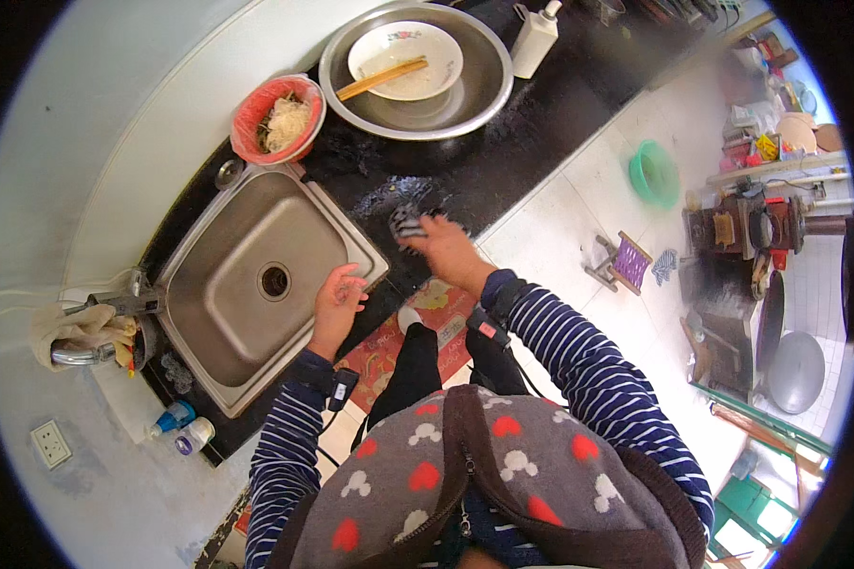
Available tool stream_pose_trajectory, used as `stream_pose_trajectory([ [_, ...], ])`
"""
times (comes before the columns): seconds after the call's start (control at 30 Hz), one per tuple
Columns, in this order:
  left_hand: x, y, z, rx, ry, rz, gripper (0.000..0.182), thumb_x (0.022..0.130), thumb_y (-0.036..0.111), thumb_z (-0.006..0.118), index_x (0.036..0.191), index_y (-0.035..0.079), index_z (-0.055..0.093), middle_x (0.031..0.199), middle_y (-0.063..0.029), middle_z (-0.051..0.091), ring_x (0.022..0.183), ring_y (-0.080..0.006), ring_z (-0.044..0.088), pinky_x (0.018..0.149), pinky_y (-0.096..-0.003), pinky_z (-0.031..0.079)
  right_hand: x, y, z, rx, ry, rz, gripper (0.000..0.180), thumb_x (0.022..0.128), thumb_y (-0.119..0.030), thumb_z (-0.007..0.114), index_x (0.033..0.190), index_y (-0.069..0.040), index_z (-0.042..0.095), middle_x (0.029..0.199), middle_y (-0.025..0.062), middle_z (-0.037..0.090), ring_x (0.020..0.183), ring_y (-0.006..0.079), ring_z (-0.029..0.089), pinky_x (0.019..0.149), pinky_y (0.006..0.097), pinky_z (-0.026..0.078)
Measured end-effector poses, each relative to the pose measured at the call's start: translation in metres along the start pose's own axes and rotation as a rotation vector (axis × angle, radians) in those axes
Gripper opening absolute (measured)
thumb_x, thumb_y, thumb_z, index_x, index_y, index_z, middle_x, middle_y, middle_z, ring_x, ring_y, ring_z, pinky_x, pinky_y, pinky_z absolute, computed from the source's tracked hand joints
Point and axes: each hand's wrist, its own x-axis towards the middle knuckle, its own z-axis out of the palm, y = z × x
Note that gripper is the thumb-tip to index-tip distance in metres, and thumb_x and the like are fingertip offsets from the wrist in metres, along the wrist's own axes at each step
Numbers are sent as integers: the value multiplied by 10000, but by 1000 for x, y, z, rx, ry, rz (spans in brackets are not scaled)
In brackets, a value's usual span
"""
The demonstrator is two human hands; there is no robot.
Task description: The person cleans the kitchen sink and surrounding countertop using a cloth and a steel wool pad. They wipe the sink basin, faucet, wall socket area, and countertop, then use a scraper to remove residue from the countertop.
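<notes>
My right hand (441,245) presses on a dark, striped cloth (409,224) lying on the black countertop, right of the sink; it is slightly blurred. Wet-looking, whitish smears show on the counter just beyond the cloth. My left hand (339,295) hovers over the near right rim of the stainless steel sink (220,284), its fingers loosely curled and apart, with nothing in them. The sink basin holds no dishes, and its drain (274,281) is visible.
Behind the cloth stands a large steel basin (491,114) holding a white bowl (438,53) and wooden chopsticks (384,77). A red-lined bowl (245,117) of food sits left of it. A white bottle (535,44) stands right. Bottles (194,435) stand near the left corner.
</notes>
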Motion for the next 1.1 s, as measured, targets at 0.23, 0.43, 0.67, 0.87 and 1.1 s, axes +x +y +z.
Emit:
stream_pose_trajectory([
  [0.23,-32,14,101,395,-24,332,813,878,82,760,1595,113,379,1487,-161,470,1347,-308,494,1096,-417,437,-76,0,4,803,-113,100,606,798,21,645,1378,-145,595,1221,125,589,1195,316,575,993,443,496],
  [0.43,-25,17,226,420,-162,283,904,826,75,821,1589,124,339,1516,-141,415,1378,-252,474,1072,-371,475,-150,48,-19,1474,14,328,822,894,-59,706,1606,-74,294,1429,100,498,1381,219,447,1160,331,363],
  [0.67,21,23,335,304,-110,272,601,762,-9,753,1335,80,594,1274,-116,618,1220,-243,576,1048,-361,462,-272,180,-71,1509,97,387,905,975,-138,680,1685,-232,127,1439,118,527,1046,135,642,873,273,527],
  [0.87,70,26,302,691,525,567,641,778,-44,770,1371,73,558,1219,-167,559,1156,-355,590,1020,-419,475,-432,318,-44,1410,135,763,612,986,-210,676,1544,-153,432,1188,103,698,885,149,679,727,286,562],
  [1.1,118,-8,323,1002,751,485,731,759,-15,775,1440,89,529,1258,-237,620,1198,-462,562,1013,-534,461,-591,358,-7,1278,162,1335,422,941,-174,678,1348,-83,618,980,88,747,761,151,690,625,288,548],
])
